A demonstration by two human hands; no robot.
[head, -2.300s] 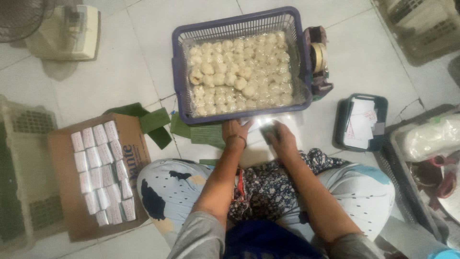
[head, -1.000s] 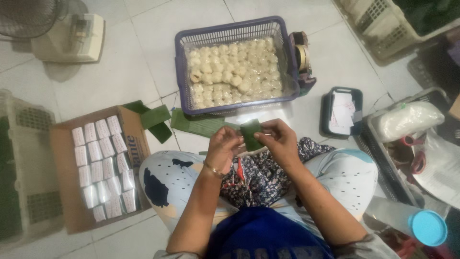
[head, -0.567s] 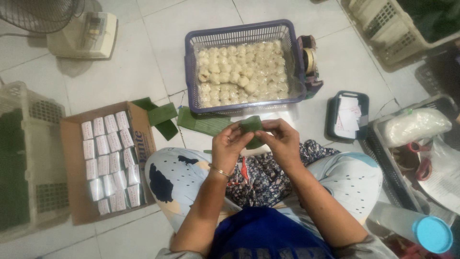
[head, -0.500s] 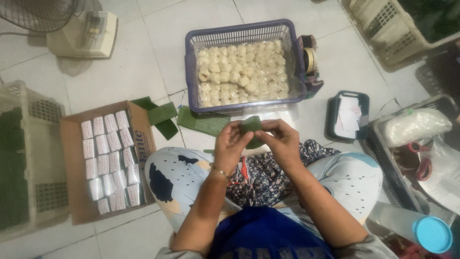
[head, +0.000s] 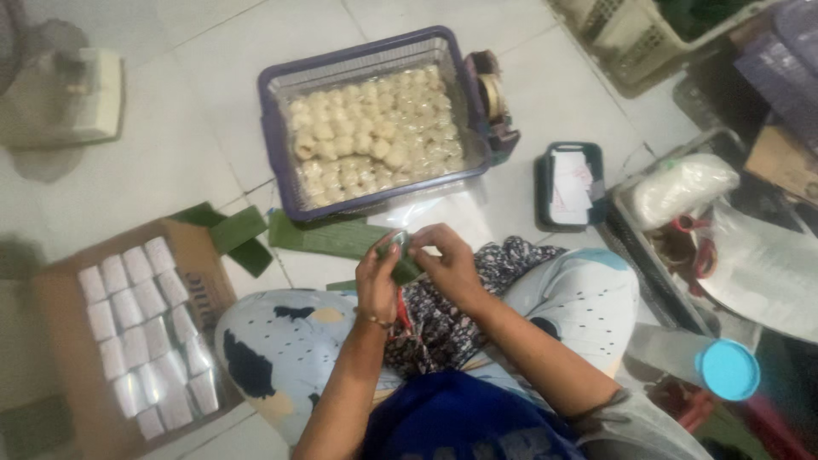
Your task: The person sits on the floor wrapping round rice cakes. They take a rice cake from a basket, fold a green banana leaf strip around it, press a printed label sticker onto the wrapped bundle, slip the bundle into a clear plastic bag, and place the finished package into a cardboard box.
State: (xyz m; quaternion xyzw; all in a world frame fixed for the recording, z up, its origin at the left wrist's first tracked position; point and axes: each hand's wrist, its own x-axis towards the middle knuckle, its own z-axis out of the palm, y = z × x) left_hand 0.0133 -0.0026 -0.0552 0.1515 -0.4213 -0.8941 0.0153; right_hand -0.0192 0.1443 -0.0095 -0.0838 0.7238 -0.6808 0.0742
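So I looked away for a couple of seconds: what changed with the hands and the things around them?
Both hands came back from the floor near the basket to above the lap. The left hand and right hand now hold a folded green leaf piece between them. Basket of pale balls, cardboard box of white packets and leaf strips stayed put.

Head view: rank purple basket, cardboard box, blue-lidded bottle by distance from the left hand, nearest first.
From the left hand:
1. Purple basket, just ahead on the floor.
2. Cardboard box, to the left.
3. Blue-lidded bottle, far right.
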